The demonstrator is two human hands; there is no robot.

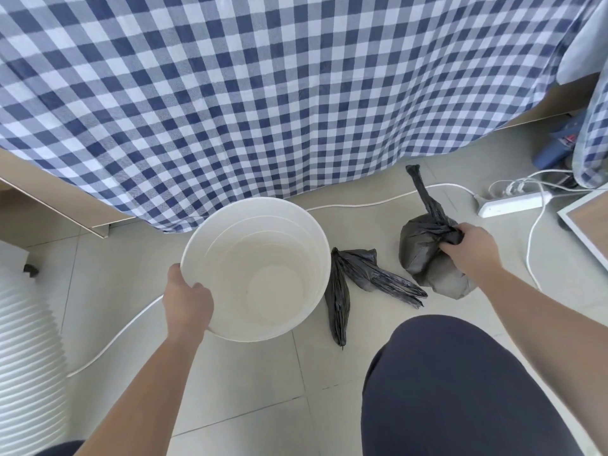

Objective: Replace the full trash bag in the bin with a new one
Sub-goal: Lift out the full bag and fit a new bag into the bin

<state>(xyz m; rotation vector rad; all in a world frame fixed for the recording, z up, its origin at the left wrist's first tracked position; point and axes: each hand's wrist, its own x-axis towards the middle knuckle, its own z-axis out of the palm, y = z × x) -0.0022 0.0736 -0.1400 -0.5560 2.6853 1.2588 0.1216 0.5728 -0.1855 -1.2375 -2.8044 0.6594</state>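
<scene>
A round white bin stands on the tiled floor with nothing inside it. My left hand grips its near-left rim, thumb inside. To the right, a full black trash bag rests on the floor, its twisted neck pointing away from me. My right hand is closed on the gathered neck of that bag. Between bin and full bag lies a flat, folded black trash bag, untouched by either hand.
A blue-and-white checked cloth hangs over the bed behind the bin. A white cable runs across the floor to a power strip at right. A ribbed white object stands at left. My knee is at lower right.
</scene>
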